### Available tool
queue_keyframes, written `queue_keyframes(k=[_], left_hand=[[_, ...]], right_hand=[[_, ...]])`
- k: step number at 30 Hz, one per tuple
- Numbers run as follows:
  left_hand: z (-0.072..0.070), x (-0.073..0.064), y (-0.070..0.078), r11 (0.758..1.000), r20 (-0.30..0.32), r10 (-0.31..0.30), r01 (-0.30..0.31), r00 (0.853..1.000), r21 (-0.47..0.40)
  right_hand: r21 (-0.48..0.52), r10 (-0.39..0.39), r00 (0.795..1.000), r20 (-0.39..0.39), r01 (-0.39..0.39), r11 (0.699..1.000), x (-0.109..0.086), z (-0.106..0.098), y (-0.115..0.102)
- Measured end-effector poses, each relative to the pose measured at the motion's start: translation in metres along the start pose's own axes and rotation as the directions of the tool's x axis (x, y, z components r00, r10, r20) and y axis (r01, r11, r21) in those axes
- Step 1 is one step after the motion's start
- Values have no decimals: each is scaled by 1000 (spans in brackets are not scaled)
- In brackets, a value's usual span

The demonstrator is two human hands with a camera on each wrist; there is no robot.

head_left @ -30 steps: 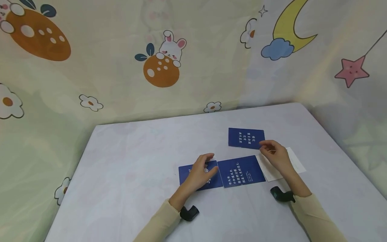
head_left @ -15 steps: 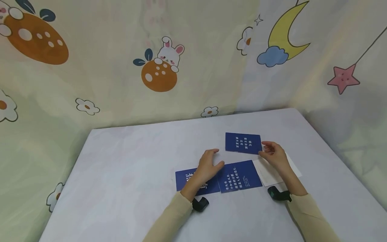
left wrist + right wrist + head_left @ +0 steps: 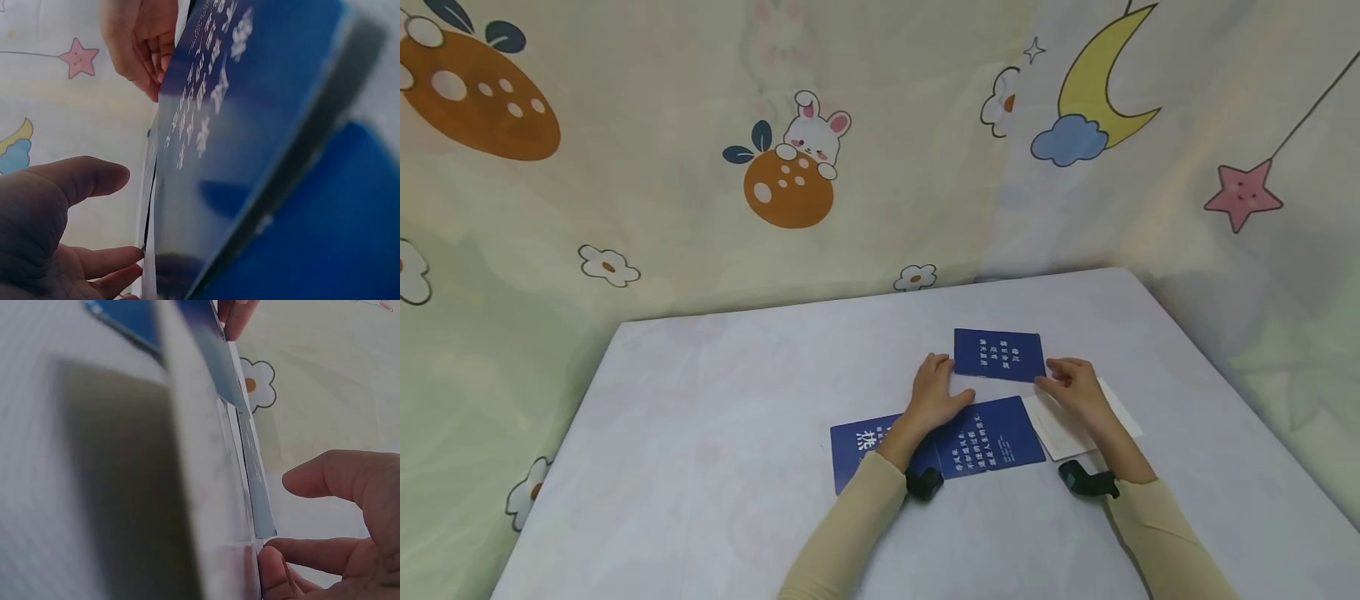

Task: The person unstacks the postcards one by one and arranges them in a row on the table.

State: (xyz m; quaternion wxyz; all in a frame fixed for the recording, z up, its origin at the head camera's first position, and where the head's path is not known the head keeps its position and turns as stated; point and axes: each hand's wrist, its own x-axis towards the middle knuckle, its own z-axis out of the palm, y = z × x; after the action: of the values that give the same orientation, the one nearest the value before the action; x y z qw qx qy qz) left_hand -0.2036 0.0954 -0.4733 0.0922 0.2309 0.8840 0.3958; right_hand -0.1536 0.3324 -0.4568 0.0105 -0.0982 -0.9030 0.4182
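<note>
A blue card with white writing (image 3: 1000, 354) lies farthest back of the cards. My left hand (image 3: 934, 398) reaches over the two nearer blue cards, its fingertips right at the back card's left edge and its thumb spread away. At that card's right edge are the fingertips of my right hand (image 3: 1078, 396), whose wrist crosses a white card (image 3: 1067, 429). Both wrist views show thumb and fingers apart, nothing pinched between them. The middle blue card (image 3: 1000, 442) adjoins the white one; the left blue card (image 3: 853, 450) is partly hidden by my left forearm.
The cards lie on a white-covered table (image 3: 715, 467), towards its right half. A patterned cloth (image 3: 685, 150) with printed rabbits, flowers and a moon hangs behind the table. Each wrist wears a black device, seen as a left wrist device (image 3: 923, 483) and a right wrist device (image 3: 1086, 481).
My left hand has moved right and away from me, from over the left card to the back card's left edge. My right hand has stayed near that card's right edge.
</note>
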Motion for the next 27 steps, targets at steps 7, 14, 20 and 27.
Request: queue_keyframes(k=[7, 14, 20, 27], left_hand=[[1, 2, 0, 1000, -8, -3, 3, 1000, -2], [3, 3, -2, 999, -4, -24, 23, 1000, -45], [-4, 0, 1, 996, -8, -38, 37, 999, -76], [-10, -6, 4, 986, 19, -78, 80, 997, -146]], right_hand=[[-15, -13, 1000, -17, 13, 1000, 2, 2, -2], [-4, -29, 999, -43, 29, 1000, 1, 1, -3], [0, -55, 997, -52, 55, 998, -1, -2, -8], [44, -26, 994, -108, 31, 999, -7, -3, -9]])
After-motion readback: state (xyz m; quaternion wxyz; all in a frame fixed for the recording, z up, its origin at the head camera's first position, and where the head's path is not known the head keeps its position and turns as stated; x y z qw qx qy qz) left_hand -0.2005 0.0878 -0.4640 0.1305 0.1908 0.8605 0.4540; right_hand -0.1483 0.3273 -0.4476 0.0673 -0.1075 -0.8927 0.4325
